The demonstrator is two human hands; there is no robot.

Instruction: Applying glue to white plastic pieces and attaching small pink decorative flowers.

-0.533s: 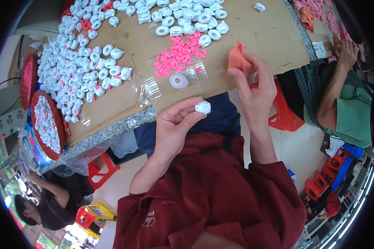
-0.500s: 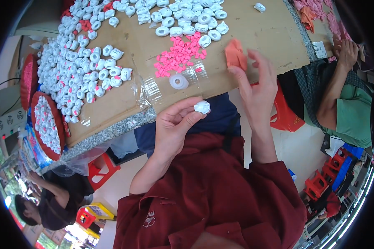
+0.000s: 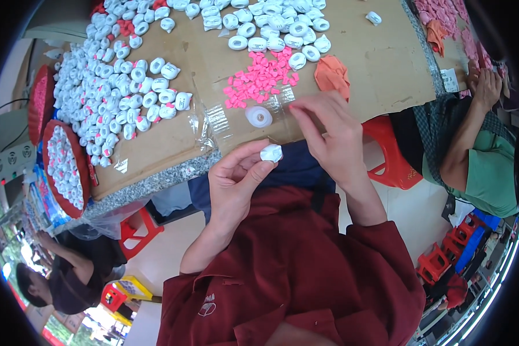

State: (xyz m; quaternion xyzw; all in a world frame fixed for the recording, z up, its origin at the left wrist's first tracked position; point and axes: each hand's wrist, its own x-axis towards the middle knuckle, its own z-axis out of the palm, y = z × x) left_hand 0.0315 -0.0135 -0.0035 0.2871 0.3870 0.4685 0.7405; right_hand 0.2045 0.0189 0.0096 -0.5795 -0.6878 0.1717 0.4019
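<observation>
The person's left hand (image 3: 233, 179) grasps a small white faceted piece (image 3: 271, 153) between thumb and fingers, just beyond the table's near edge. To its right, the right hand (image 3: 335, 134) is poised above the cardboard sheet (image 3: 386, 75), index finger and thumb extended; whether they grip anything cannot be told. Farther off stands a translucent white round container (image 3: 258, 117). Beyond it lie a heap of pink pieces (image 3: 258, 78), a crumpled orange cloth (image 3: 333, 78) to their right, and, farthest, clustered white oval pieces (image 3: 275, 22).
</observation>
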